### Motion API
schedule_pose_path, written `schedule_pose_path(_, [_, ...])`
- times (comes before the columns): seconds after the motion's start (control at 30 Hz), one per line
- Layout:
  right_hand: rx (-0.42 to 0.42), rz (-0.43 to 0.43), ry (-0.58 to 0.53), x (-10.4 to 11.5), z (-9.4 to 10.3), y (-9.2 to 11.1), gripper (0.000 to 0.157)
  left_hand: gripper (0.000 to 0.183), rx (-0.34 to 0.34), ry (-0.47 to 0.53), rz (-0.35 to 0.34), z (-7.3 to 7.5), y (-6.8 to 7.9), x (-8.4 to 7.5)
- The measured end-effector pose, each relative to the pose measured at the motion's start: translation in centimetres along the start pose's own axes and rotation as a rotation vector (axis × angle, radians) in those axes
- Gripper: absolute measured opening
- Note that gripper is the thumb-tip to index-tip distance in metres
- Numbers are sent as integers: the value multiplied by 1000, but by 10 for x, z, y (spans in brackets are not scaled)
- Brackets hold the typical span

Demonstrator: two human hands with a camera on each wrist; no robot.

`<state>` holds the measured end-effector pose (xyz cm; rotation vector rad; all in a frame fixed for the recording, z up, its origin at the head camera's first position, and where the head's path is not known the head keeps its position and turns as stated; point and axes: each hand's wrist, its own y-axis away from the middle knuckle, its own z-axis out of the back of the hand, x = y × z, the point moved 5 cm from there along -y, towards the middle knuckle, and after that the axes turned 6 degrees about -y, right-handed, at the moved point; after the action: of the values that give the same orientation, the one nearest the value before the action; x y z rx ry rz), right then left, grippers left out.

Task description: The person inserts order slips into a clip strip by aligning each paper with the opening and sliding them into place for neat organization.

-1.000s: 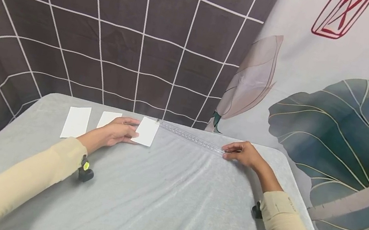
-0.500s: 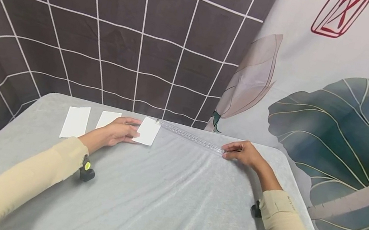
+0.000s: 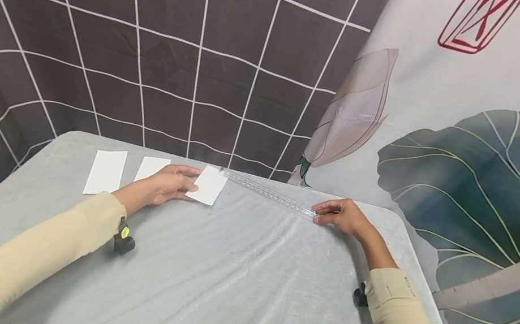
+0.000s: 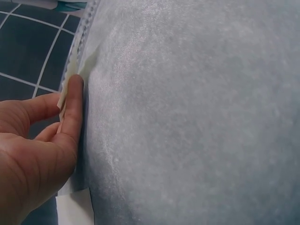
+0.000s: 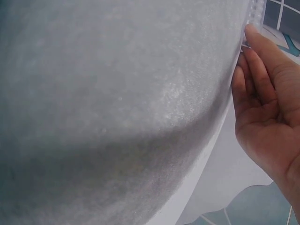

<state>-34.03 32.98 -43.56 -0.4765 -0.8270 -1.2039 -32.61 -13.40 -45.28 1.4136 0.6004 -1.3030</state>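
Observation:
My left hand [image 3: 169, 186] pinches a white paper card [image 3: 209, 185] by its left edge, thumb on the near face. In the left wrist view the card [image 4: 70, 77] shows edge-on between thumb and fingers. A clear plastic ruler [image 3: 267, 193] runs slantwise from the card's upper right corner to my right hand [image 3: 345, 217], whose thumb and fingers pinch its right end. The right wrist view shows the ruler's end [image 5: 254, 16] at the fingertips. Left of the held card lie two more white cards, one [image 3: 105, 173] fully visible, the other [image 3: 151, 168] partly hidden behind my left hand.
A pale grey cloth [image 3: 219, 281] with soft creases covers the table. Behind its far edge hangs a dark curtain [image 3: 162, 65] with a white grid. A white cloth printed with large leaves [image 3: 484, 182] hangs at the right.
The held card has shifted very slightly to the right at the ruler's left end. My right hand and the ruler stay practically where they were.

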Motion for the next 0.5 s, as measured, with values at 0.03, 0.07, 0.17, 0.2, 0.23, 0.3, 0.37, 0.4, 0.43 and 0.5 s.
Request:
schedule_pose_path(0.03, [0,-1,-1,0,0,0,35,71,2,-5,-4,0,0,0])
schedule_pose_path(0.07, [1,-3,-2,0,1,1,35,71,1,-3,-3,0,-1,-1])
schedule_pose_path(0.17, [1,-8,2,1,1,2,35,71,-2,-12,-9,-1,-2,-3])
schedule_pose_path(0.2, [1,-11,1,1,1,2,35,70,-3,-13,-7,-1,-2,-3])
schedule_pose_path(0.23, [1,-12,2,1,1,2,35,70,-4,-17,-7,-1,-2,-4])
schedule_pose_path(0.3, [0,-15,1,1,1,1,35,69,-8,-15,0,-1,-3,-4])
schedule_pose_path(0.37, [-1,-20,-3,1,0,0,35,69,-11,-13,6,0,-4,-3])
schedule_pose_path(0.4, [-2,-22,-5,1,0,0,35,69,-11,-15,9,0,-4,-3])
schedule_pose_path(0.43, [-2,-25,-6,1,0,0,35,69,-12,-19,10,0,-5,-3])
schedule_pose_path(0.5, [1,-28,-8,0,0,0,35,69,-12,-19,16,-1,-6,-3])
